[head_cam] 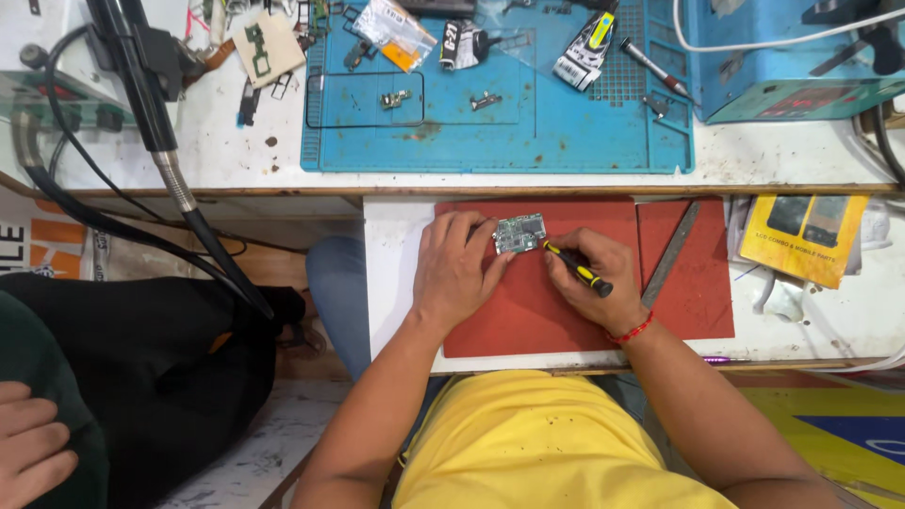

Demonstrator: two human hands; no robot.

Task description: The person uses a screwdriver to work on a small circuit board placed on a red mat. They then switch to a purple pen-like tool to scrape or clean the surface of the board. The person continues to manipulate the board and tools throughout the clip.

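While our yellow shirt (528,443) fills the bottom of the frame, just above it our left hand (457,269) lies on the red mat (528,311), fingers curled to pin the small green circuit board (519,233) at centre frame. Our right hand (592,278), a red thread at its wrist, is closed around a black-and-yellow screwdriver (577,269) whose tip meets the board's right edge. Right of it a metal file (671,253) lies slanted across the mat. Farther up, the blue work mat (490,132) carries small parts. Another person's hand (33,438) shows at lower left.
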